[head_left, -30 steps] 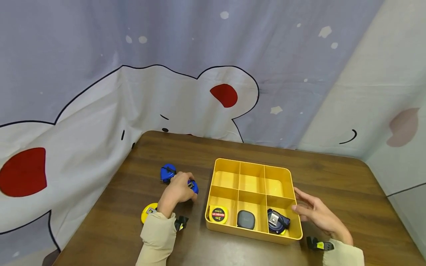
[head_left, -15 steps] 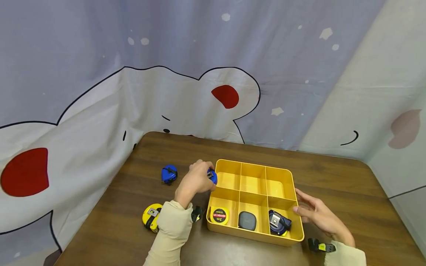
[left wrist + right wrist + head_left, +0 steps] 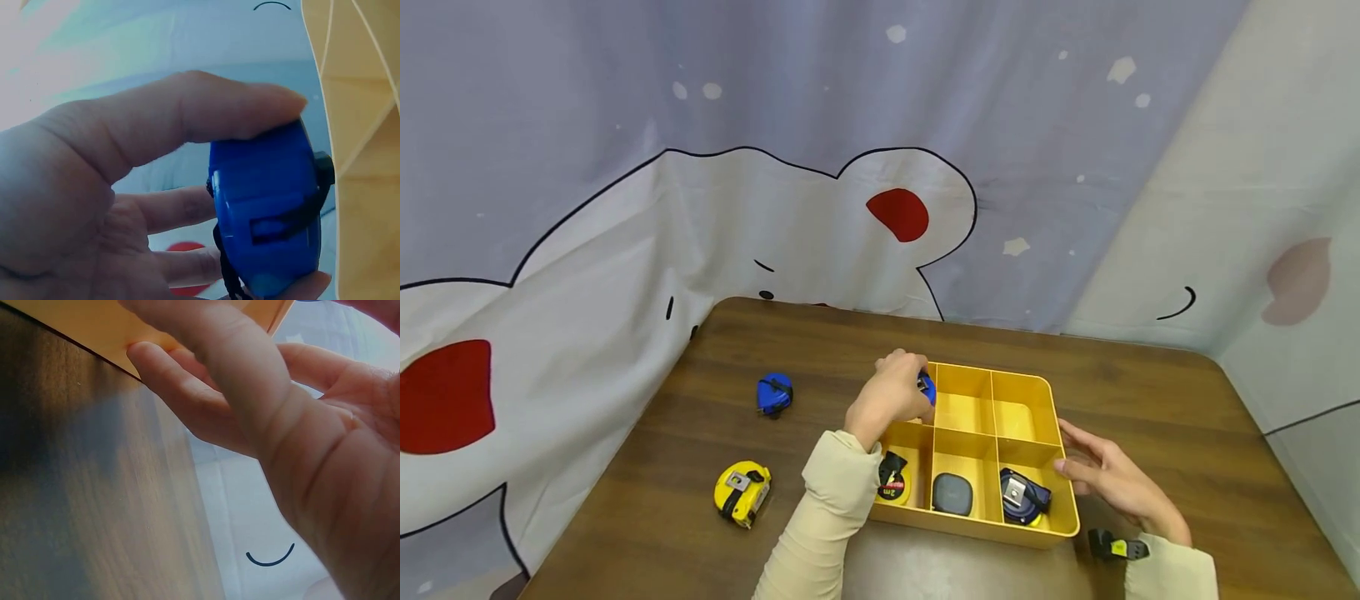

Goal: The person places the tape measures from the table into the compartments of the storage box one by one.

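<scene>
Over tray's 10 o'clock cell: left hand [image 3: 891, 398] pinches small blue plastic tape measure [image 3: 265, 212], not yet dropped. Right hand [image 3: 1108, 479], fingers straight, steadies yellow six-cell plastic tray [image 3: 1043, 392] at 3 o'clock. 3 near cells filled; blue tape measure [image 3: 773, 393] and yellow tape measure [image 3: 742, 492] left on brown wooden table [image 3: 1150, 400].

Left hand [image 3: 891, 398] with blue tape measure [image 3: 927, 388] over yellow tray [image 3: 1051, 398]

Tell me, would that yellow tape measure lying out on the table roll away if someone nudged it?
Probably not far. The yellow tape measure lies on its broad side, so it would likely slide across the table. Its case looks hard and chunky, probably stiff and fairly heavy for its size.
</scene>
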### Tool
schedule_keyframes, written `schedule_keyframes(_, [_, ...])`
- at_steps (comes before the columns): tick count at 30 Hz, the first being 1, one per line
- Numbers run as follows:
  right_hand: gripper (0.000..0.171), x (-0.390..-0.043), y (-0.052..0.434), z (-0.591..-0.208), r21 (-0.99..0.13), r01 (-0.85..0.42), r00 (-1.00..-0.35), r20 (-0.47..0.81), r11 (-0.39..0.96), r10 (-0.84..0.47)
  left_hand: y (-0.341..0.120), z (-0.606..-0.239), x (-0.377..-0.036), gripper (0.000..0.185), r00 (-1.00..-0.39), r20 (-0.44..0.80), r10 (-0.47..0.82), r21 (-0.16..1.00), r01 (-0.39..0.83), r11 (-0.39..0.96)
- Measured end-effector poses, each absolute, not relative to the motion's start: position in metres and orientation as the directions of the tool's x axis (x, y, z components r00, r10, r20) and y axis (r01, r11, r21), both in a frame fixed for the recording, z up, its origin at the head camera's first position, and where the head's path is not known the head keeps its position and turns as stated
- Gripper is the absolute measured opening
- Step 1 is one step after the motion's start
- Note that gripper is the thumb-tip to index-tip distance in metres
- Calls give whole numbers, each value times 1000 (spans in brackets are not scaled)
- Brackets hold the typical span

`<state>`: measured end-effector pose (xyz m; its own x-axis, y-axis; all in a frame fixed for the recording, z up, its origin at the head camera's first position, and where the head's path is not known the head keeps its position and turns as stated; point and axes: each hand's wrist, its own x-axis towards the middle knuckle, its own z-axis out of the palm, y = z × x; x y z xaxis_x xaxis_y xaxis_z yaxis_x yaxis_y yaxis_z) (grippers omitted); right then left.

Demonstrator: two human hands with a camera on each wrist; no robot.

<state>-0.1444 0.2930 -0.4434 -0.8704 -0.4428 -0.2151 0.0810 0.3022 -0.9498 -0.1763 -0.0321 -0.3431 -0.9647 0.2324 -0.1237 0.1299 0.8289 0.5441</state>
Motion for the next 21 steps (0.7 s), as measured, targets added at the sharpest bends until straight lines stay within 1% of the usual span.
schedule_keyframes(3, [71, -145, 292, -442, -943, 81, -878, -220, 322, -424, -20, -337, -178, 51, -962, -115, 249, 523, 155, 838])
schedule_keyframes(6, [71, -145, 292, -442, -944, 93, -879, -227, 317, -420, -9, -334, -180, 50, -957, -121, 262, 519, 164, 839])
schedule_keyframes(11, [69, -146, 291, -443, -950, 88, -879, -216, 301, -425, 6, -337, -184, 42, -951, -126, 283, 526, 177, 832])
schedule_keyframes(16, [69, -145, 292, -443, -954, 80, -878, -205, 290, -433, 22, -342, -189, 33, -930, -110, 351, 526, 245, 814])
schedule_keyframes(21, [69, -146, 292, -443, -954, 77, -872, -205, 289, -445, 40, -344, -192, 33, -924, -116, 364, 531, 252, 809])
